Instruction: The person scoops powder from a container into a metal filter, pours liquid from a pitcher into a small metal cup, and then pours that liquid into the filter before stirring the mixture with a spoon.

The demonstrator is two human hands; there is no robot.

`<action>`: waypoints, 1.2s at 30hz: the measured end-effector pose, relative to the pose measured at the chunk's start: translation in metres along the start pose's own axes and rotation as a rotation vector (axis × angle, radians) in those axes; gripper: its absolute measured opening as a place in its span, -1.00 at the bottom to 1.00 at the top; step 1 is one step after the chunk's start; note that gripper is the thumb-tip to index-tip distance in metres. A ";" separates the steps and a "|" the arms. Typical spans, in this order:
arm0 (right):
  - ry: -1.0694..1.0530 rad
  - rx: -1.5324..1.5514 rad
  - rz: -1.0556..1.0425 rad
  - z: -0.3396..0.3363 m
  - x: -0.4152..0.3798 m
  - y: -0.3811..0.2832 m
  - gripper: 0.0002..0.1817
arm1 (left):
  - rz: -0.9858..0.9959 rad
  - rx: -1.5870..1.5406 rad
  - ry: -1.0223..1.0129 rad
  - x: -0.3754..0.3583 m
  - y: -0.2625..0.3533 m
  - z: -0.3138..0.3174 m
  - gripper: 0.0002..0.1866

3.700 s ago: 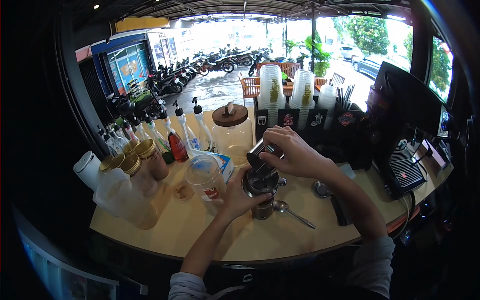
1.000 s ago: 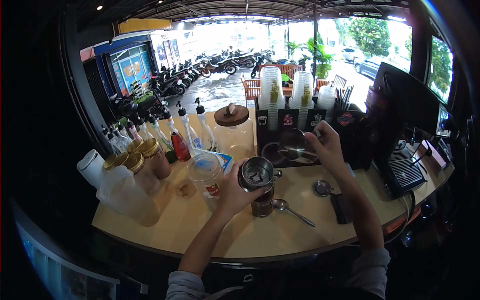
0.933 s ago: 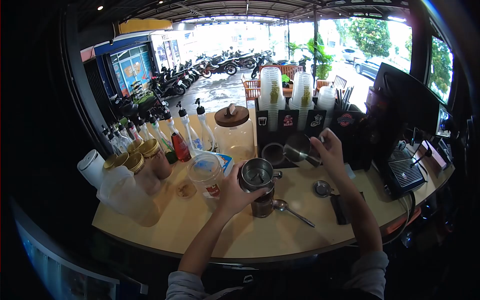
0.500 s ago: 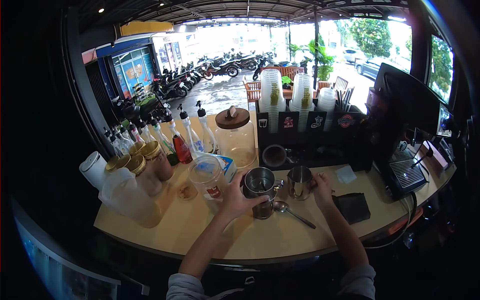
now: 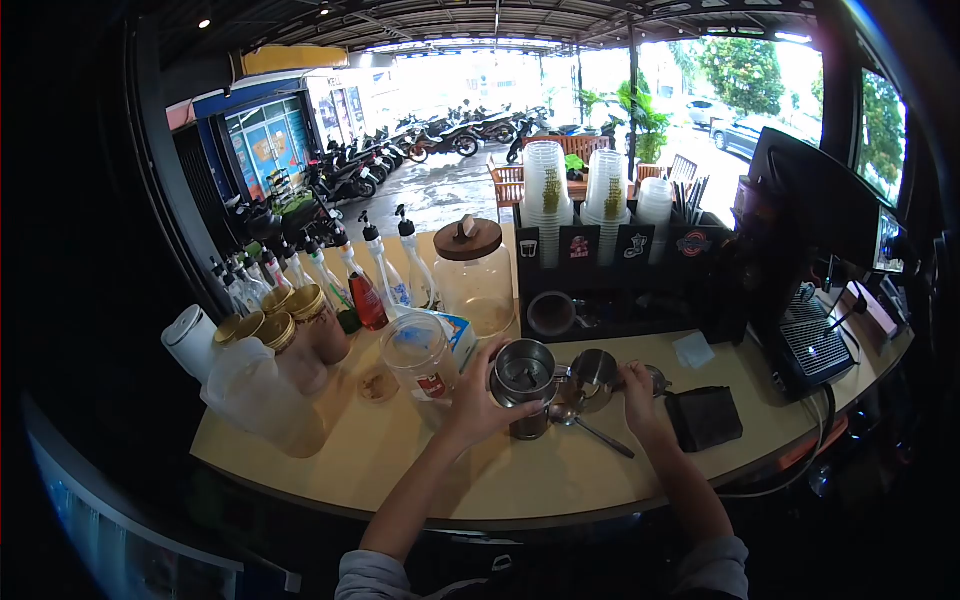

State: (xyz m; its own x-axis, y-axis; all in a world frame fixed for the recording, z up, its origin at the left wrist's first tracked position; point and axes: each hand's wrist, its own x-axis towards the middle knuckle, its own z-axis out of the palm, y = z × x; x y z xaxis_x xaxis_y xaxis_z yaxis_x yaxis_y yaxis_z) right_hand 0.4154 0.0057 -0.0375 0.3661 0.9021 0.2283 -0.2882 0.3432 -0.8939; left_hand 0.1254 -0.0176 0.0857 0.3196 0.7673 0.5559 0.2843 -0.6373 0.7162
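Note:
My left hand is wrapped round a metal cup, which sits upright on top of another metal vessel. Just right of it, my right hand grips the handle of a metal pitcher, whose mouth tilts toward the left. The two metal vessels are very close; contact between them cannot be made out. A metal spoon lies on the counter between my hands. Behind my right hand, a round metal object is partly visible. A clear plastic jar stands left of the cup.
On the wooden counter stand syrup bottles, a lidded glass jar, gold-lidded jars and a cloudy pitcher. A dark cloth lies right. Behind are stacked cups and an espresso machine.
The pitcher has tipped to the left, toward the cup, and my right hand has turned with it. The round metal object beside my right hand has come into view.

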 end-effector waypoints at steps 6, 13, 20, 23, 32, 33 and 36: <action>0.051 -0.372 -0.234 -0.002 0.023 -0.026 -0.91 | 0.151 -0.044 0.201 -0.012 0.005 -0.026 -0.12; -0.379 -0.591 -0.633 0.133 0.000 -0.156 -0.88 | 0.308 -0.079 0.703 -0.026 -0.050 -0.079 -0.27; -0.930 -0.750 -0.758 0.245 -0.036 -0.153 -0.87 | -0.222 -0.653 0.026 -0.053 -0.107 -0.061 0.07; -1.020 -0.804 -0.699 0.271 -0.038 -0.138 -0.88 | -0.287 -0.402 -0.025 -0.057 -0.127 -0.065 0.07; -1.605 -1.734 -0.288 0.289 -0.022 -0.083 -0.86 | 0.001 0.039 0.108 -0.058 -0.113 -0.071 0.11; -1.841 -1.988 -0.388 0.284 -0.015 -0.054 -0.86 | 0.019 0.066 0.133 -0.059 -0.114 -0.071 0.10; -1.723 -1.950 -1.291 0.254 0.000 0.022 -0.86 | 0.141 0.215 0.181 -0.057 -0.107 -0.073 0.05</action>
State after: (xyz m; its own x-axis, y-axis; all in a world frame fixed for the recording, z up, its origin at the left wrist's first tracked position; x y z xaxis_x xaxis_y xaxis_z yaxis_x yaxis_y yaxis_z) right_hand 0.1844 0.0795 0.0408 -0.8706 0.3486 -0.3473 0.0851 0.8018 0.5915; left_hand 0.0110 0.0123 0.0083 0.2094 0.6579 0.7234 0.4396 -0.7241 0.5314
